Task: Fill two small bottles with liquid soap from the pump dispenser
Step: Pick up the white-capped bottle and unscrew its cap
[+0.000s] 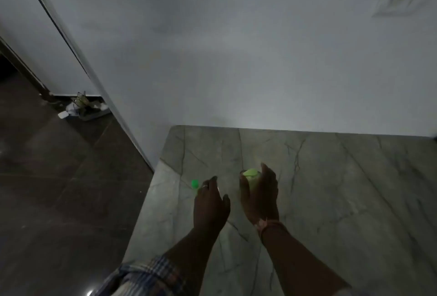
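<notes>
Dim grey wall stood behind a veined grey marble tabletop (331,177) with dark floor to your left. Your right hand (259,197) curled round a pale green plastic container (251,174), its top showing between thumb and fingers (268,172); whether it was the dispenser or a bottle was too dark to tell. Your left hand (209,203) hovered with fingers loosely bent, apparently holding nothing, just beside a small bright green cap (194,183) near the tabletop's left edge. You seemed to be setting up, with no filling visible. Next would likely call for lining an open bottle under the spout.
</notes>
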A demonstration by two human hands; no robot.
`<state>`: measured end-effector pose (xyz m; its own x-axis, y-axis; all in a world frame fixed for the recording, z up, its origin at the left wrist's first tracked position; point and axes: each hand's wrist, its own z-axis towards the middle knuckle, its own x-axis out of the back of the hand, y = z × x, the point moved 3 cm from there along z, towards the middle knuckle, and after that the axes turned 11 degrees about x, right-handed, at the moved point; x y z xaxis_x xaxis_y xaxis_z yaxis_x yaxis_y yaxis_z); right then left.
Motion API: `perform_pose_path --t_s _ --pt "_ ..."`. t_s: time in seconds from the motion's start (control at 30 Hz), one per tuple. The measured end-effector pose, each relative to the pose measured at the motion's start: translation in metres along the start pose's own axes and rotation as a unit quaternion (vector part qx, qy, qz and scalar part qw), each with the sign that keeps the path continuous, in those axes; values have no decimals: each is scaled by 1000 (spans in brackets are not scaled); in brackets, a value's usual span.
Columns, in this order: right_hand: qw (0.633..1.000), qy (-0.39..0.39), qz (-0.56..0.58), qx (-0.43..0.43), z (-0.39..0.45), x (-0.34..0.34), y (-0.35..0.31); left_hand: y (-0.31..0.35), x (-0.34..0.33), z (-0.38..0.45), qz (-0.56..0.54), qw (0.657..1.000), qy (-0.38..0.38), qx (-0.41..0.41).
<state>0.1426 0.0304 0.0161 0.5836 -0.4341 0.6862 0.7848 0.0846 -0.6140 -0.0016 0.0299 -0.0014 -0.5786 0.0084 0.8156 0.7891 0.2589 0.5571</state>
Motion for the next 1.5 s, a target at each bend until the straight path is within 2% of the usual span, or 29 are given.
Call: perform_pose_path --t_s 0.13,0.33,0.63,0.73,0.93,1.1,1.5 --pt "997 5 59 -43 -21 -32 27 -22 -35 4 4 999 37 14" --pt "988 71 119 -66 -22 -78 54 -43 -76 23 -46 995 85 36" --pt "986 149 69 -31 -27 -102 67 -57 -100 38 -145 976 164 20" --pt "985 160 53 -22 -30 -105 71 -63 -102 43 -169 971 170 14" --pt "984 172 32 17 -32 -111 82 -74 -109 51 -169 968 171 -69" --pt "982 173 57 41 -29 -109 92 -71 -105 52 -139 966 167 -140" --pt "978 184 82 50 -85 -72 50 -107 -88 -25 -225 949 174 -135"
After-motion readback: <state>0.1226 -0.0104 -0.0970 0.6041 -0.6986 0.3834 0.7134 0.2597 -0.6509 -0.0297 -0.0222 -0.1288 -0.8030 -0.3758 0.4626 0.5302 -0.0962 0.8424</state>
